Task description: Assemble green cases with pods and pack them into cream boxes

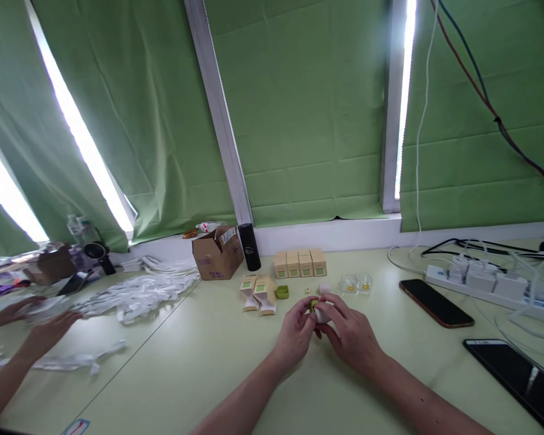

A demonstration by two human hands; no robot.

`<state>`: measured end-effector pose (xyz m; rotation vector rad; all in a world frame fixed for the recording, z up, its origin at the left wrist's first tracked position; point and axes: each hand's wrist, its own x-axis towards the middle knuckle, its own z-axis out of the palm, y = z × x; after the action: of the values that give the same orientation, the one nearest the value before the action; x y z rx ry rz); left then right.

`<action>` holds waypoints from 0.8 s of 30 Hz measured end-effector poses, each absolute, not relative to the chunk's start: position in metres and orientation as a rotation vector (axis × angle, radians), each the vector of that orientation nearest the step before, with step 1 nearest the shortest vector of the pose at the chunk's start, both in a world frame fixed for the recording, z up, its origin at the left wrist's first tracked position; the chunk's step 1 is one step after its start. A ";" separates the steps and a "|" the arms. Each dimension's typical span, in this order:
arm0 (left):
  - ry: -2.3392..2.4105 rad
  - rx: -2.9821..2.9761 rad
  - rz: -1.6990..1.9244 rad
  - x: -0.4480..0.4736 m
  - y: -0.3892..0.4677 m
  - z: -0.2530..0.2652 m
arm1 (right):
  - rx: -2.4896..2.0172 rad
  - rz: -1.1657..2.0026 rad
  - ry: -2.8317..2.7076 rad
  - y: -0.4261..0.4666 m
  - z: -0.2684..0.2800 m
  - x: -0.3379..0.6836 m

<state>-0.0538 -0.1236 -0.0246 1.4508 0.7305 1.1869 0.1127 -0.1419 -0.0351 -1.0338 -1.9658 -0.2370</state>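
My left hand (pixel 294 334) is closed around a small green piece (pixel 314 304), held just above the table. My right hand (pixel 351 334) pinches a small white rounded piece (pixel 321 315) against it; fingers cover much of both. Just beyond my hands lie a small square green tray (pixel 282 292), a tiny pale yellow piece (pixel 307 291) and a short whitish cylinder (pixel 323 289). Two clear containers (pixel 363 283) with yellow inside stand to the right. Two opened kraft cartons (pixel 265 296) lie at the left, in front of a row of several upright small cartons (pixel 299 264).
A cardboard box (pixel 217 254) and black cylinder (pixel 249 248) stand by the wall. Right: phone (pixel 435 303), larger dark-screened device (pixel 517 377), power strip (pixel 494 289) with cables. Left: white strips (pixel 140 293) and another person's hands (pixel 49 332).
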 end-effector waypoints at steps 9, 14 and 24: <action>0.906 1.427 1.240 -0.049 -0.120 -0.030 | -0.907 -0.441 -2.032 -0.134 -0.045 0.111; 0.919 1.422 1.285 -0.047 -0.120 -0.033 | -0.854 -0.527 -2.019 -0.133 -0.046 0.109; 0.956 1.533 1.372 -0.048 -0.120 -0.041 | -0.842 -0.513 -1.966 -0.135 -0.042 0.105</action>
<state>-0.0477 -0.1195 -0.0407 1.5332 0.9558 1.3721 0.1047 -0.1355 -0.0420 -0.8420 -1.9663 -0.5132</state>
